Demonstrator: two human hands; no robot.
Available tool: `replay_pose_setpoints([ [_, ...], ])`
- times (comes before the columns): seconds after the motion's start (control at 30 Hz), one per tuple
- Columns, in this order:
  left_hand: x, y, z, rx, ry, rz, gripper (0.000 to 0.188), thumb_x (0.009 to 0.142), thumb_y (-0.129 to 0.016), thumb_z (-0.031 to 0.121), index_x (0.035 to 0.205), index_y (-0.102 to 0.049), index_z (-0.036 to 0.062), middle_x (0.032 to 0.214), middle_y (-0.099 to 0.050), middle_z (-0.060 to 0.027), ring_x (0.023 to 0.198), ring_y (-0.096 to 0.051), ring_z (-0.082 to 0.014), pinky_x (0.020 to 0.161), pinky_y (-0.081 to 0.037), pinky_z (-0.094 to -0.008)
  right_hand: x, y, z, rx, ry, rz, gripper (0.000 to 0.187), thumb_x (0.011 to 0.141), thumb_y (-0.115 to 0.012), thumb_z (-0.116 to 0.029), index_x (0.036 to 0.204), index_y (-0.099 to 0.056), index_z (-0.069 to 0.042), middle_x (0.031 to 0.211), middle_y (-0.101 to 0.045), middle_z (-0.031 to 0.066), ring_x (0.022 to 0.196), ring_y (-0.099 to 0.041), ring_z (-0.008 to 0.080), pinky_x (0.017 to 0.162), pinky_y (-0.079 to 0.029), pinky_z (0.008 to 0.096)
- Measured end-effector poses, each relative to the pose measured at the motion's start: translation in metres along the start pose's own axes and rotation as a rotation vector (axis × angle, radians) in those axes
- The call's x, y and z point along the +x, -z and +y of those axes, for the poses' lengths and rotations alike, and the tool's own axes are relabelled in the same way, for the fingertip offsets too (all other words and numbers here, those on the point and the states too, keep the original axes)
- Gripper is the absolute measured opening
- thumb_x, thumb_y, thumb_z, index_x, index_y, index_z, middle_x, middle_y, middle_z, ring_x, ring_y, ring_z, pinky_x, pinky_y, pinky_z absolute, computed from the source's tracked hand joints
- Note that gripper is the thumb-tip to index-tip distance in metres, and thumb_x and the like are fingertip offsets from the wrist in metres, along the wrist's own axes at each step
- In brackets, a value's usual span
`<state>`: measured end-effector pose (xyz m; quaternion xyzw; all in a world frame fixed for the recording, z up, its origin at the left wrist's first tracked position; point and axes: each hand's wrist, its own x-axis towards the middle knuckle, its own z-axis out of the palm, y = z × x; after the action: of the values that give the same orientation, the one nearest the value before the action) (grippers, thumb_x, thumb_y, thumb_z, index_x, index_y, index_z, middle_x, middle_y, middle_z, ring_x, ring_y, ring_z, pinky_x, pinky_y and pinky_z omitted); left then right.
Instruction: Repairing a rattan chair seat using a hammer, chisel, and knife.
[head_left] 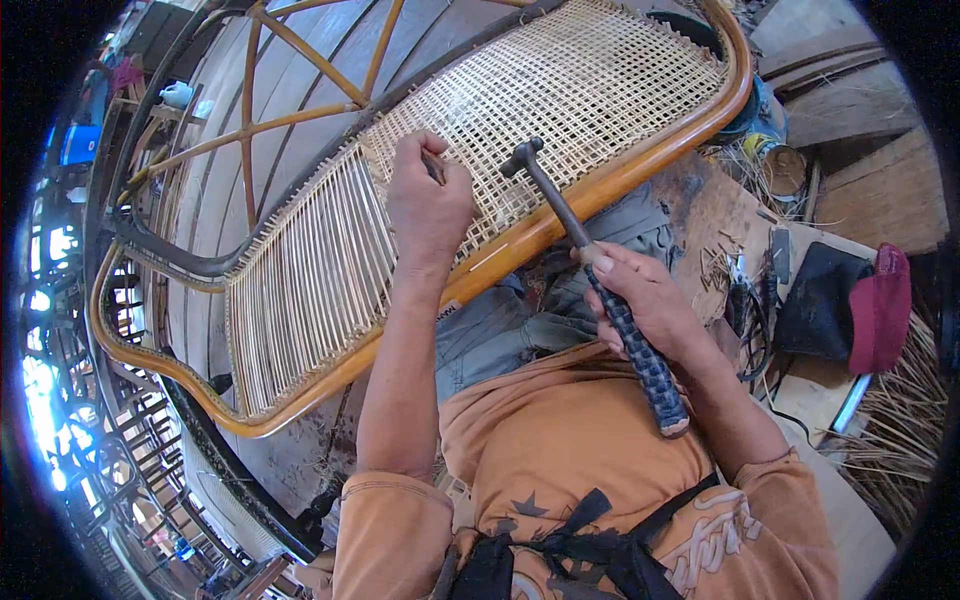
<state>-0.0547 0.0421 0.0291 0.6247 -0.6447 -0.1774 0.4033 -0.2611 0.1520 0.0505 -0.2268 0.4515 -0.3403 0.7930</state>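
My right hand (645, 300) is closed round the handle of a hammer (571, 218), which has a small dark head and a grip wrapped in dark braided strips. The hammer head is above the woven cane, to the right of my left hand (430, 205). That hand is closed in a fist over the cane panel (530, 110), holding a short dark rod-like tool (433, 168) whose end shows above the fingers. Right of the fist the cane is woven in a grid; to its left, pale strands (310, 290) run one way only. A polished rattan frame (590, 212) borders the panel and lies across my lap.
Curved rattan poles (300, 45) rise beyond the panel. Pliers (740, 270) and small wooden pegs (715, 262) lie on a board at right, near a black and red cloth item (840, 305). Farther right are a tin can (775, 165) and loose cane strips (900, 410).
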Motion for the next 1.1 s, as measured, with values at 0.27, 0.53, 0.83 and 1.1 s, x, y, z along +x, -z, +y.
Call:
replay_pose_setpoints([
  [0.27, 0.004, -0.006, -0.009, 0.001, 0.037, -0.074, 0.020, 0.073, -0.054, 0.005, 0.092, -0.049, 0.0034, 0.064, -0.049, -0.0081, 0.056, -0.050, -0.0212, 0.056, -0.043, -0.0364, 0.003, -0.009, 0.005, 0.011, -0.063, -0.005, 0.036, 0.095, -0.045, -0.028, 0.120, -0.046, -0.003, 0.067, -0.050, 0.0030, 0.041, -0.047, 0.0110, 0.036, -0.038, 0.0227],
  [0.53, -0.003, 0.009, 0.006, -0.159, 0.055, 0.015, 0.016, 0.075, -0.054, 0.003, 0.090, -0.050, 0.0026, 0.063, -0.048, -0.0071, 0.054, -0.048, -0.0150, 0.053, -0.042, -0.0314, -0.007, 0.000, -0.004, -0.009, -0.014, 0.009, 0.039, 0.095, -0.045, -0.029, 0.123, -0.045, -0.001, 0.068, -0.049, 0.0036, 0.039, -0.045, 0.0107, 0.036, -0.038, 0.0220],
  [0.83, -0.006, 0.008, 0.014, -0.132, 0.195, -0.083, 0.017, 0.075, -0.052, 0.004, 0.091, -0.048, 0.0026, 0.069, -0.051, -0.0115, 0.060, -0.056, -0.0203, 0.056, -0.044, -0.0357, -0.009, -0.001, -0.005, -0.004, -0.014, 0.019, 0.038, 0.095, -0.044, -0.028, 0.124, -0.044, -0.002, 0.068, -0.048, 0.0036, 0.039, -0.045, 0.0108, 0.036, -0.038, 0.0225],
  [1.1, -0.003, 0.006, 0.006, -0.007, 0.048, -0.071, 0.019, 0.072, -0.053, 0.005, 0.090, -0.048, 0.0009, 0.079, -0.054, -0.0202, 0.069, -0.057, -0.0376, 0.065, -0.046, -0.0440, -0.010, -0.004, 0.004, 0.022, -0.109, 0.001, 0.041, 0.094, -0.047, -0.030, 0.123, -0.045, -0.002, 0.067, -0.049, 0.0040, 0.039, -0.045, 0.0112, 0.034, -0.037, 0.0229],
])
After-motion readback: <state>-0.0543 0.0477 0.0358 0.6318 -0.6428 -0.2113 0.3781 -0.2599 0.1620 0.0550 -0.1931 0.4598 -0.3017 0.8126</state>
